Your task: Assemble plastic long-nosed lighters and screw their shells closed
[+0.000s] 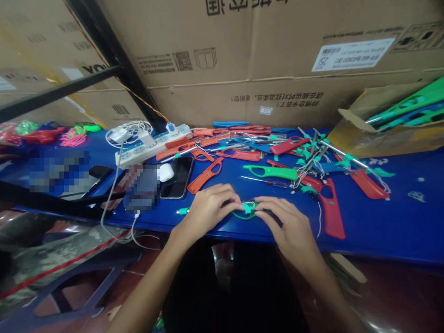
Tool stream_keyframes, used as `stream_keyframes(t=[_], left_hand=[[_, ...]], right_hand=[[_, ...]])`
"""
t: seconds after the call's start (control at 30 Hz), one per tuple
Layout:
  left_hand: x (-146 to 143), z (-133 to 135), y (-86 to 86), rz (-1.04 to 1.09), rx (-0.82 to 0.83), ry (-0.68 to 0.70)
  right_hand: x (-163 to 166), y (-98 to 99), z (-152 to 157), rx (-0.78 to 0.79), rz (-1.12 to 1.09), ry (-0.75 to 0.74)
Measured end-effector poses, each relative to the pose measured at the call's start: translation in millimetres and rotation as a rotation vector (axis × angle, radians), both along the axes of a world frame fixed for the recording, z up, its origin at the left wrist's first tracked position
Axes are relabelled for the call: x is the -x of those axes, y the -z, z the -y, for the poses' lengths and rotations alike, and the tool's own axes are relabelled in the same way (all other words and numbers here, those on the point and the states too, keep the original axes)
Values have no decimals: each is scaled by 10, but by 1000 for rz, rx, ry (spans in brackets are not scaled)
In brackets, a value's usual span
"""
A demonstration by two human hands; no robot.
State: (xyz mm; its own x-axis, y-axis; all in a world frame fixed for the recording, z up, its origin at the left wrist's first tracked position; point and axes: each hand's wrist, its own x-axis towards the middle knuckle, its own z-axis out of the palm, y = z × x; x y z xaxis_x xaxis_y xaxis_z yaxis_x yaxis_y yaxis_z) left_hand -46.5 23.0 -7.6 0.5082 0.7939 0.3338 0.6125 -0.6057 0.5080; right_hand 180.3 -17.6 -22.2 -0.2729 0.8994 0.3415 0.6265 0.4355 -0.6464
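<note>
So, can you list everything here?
Lighter: one, green, between both hands
Lighter shells: many, orange, red, blue, green, tabletop
Metal tubes: several, silver, right
Screwdriver: one, purplish, beyond hands
Smartphone: one clear, black, left
Earbud case: one, white, on smartphone
Power strip: one, white, left
Cables: several, white, left
Open carton: one, brown, right
Large cartons: several, brown, behind
Cord bundle: one, pink, far left
Shelf frame: one, black, left
Table: one, blue, centre
Camouflage garment: one, greyish, lower left
Stool: one, dark, lower left
Left hand: one, bare, centre
Right hand: one, bare, centre

Teal tab [247, 209], red casing [333, 215], blue tabletop [385, 224], camouflage fabric [79, 243]
</note>
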Motion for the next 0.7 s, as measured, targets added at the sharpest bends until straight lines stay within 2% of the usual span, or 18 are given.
stream_keyframes(t=[0.2,0.7], left_hand=[[14,-8,4,-19,-66,18],[-18,28,40,1,-102,8]], right_hand=[[10,9,-6,-24,5,21],[10,20,0,-14,-28,49]])
